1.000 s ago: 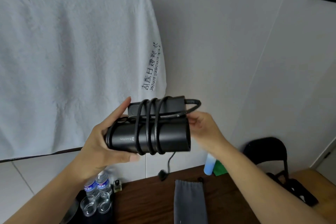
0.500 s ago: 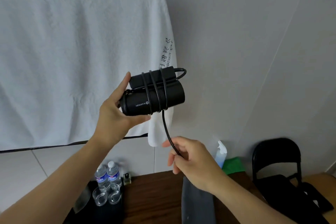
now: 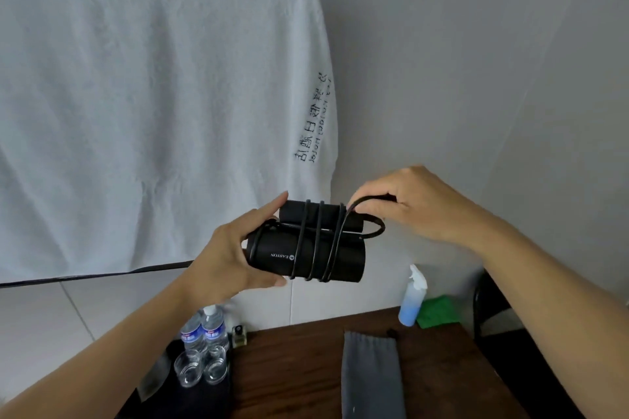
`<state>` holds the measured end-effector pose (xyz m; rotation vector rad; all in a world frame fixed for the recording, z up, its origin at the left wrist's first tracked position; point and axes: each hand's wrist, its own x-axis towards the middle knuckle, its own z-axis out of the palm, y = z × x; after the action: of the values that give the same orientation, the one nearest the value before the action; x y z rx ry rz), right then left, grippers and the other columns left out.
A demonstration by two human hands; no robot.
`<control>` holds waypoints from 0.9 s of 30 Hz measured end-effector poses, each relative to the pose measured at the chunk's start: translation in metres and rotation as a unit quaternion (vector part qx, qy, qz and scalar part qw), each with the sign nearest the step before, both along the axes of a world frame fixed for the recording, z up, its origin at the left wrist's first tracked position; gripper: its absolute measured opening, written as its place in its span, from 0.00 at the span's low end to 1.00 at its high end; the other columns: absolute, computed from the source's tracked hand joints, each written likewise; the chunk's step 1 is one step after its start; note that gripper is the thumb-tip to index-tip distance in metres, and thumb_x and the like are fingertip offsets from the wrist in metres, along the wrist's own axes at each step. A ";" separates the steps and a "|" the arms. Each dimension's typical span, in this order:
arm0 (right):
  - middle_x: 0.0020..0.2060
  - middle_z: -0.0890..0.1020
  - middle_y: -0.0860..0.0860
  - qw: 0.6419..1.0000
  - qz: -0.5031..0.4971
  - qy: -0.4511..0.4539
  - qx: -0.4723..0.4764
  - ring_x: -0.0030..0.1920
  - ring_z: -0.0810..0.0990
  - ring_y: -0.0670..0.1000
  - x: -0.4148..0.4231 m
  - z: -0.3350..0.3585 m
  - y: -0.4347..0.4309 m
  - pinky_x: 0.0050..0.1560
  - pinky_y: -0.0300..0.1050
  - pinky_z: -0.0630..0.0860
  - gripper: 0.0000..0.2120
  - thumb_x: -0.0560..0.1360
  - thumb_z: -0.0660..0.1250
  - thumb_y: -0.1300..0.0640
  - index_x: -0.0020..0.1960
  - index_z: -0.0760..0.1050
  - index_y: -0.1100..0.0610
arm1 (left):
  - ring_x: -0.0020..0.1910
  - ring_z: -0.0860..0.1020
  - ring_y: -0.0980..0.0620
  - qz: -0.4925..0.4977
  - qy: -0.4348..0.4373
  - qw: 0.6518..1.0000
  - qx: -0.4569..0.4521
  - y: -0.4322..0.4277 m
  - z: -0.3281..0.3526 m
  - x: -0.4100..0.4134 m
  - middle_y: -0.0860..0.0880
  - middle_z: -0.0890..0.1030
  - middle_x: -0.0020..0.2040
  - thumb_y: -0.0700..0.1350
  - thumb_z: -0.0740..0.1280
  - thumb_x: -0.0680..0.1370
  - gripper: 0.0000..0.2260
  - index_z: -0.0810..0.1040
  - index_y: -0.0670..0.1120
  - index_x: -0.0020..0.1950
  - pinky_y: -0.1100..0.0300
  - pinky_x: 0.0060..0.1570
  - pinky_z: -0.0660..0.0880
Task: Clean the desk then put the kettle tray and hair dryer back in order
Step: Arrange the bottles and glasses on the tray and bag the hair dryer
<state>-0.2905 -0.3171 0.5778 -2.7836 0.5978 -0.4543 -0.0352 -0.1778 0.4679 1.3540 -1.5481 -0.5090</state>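
Mid-frame, above the desk (image 3: 306,367), the left hand (image 3: 231,258) grips the folded black hair dryer (image 3: 306,248) by its rear end. The right hand (image 3: 412,204) pinches its cord (image 3: 354,207), already looped round the barrel.

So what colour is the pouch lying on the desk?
Grey pouch, clearest in the head view.

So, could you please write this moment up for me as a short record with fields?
held item: black folded hair dryer, raised above the desk
left hand: grips the dryer's rear end
right hand: pinches the black cord, which is coiled round barrel and handle
brown wooden desk: grey fabric pouch lying flat; blue spray bottle; green cloth
lower left: two plastic water bottles, two clear glasses
behind: white towel hanging
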 end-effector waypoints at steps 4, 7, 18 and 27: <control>0.44 0.87 0.42 0.999 0.014 -0.006 0.035 0.43 0.84 0.58 0.004 -0.011 -0.018 0.50 0.58 0.80 0.18 0.77 0.61 0.33 0.62 0.78 0.34 | 0.57 0.82 0.51 -0.049 0.043 0.998 0.010 0.008 0.003 -0.007 0.48 0.81 0.61 0.28 0.82 0.60 0.52 0.66 0.59 0.77 0.65 0.58 0.76; 0.35 0.82 0.32 0.998 0.016 -0.017 0.053 0.33 0.79 0.50 0.003 -0.021 -0.022 0.40 0.41 0.77 0.16 0.81 0.65 0.48 0.67 0.78 0.40 | 0.55 0.82 0.52 -0.072 0.051 0.996 0.024 0.012 0.007 -0.004 0.49 0.82 0.60 0.26 0.80 0.60 0.52 0.67 0.58 0.76 0.68 0.55 0.75; 0.39 0.84 0.45 0.971 -0.020 -0.121 0.204 0.44 0.82 0.44 -0.003 -0.064 -0.011 0.50 0.37 0.76 0.20 0.83 0.64 0.56 0.47 0.80 0.29 | 0.60 0.81 0.42 -0.149 0.235 0.960 0.003 0.020 0.002 0.012 0.38 0.79 0.63 0.36 0.83 0.54 0.52 0.69 0.58 0.75 0.56 0.59 0.78; 0.39 0.83 0.52 0.950 -0.045 -0.147 0.272 0.42 0.82 0.54 0.017 -0.112 0.051 0.50 0.52 0.80 0.07 0.82 0.62 0.51 0.49 0.77 0.51 | 0.57 0.82 0.43 -0.081 0.288 0.954 -0.026 0.009 -0.005 -0.003 0.42 0.81 0.62 0.27 0.77 0.57 0.50 0.71 0.59 0.74 0.53 0.54 0.81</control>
<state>-0.2731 -0.2659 0.4653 -2.1241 0.6602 -0.6030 -0.0379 -0.1690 0.4632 0.9241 -1.1776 -0.8712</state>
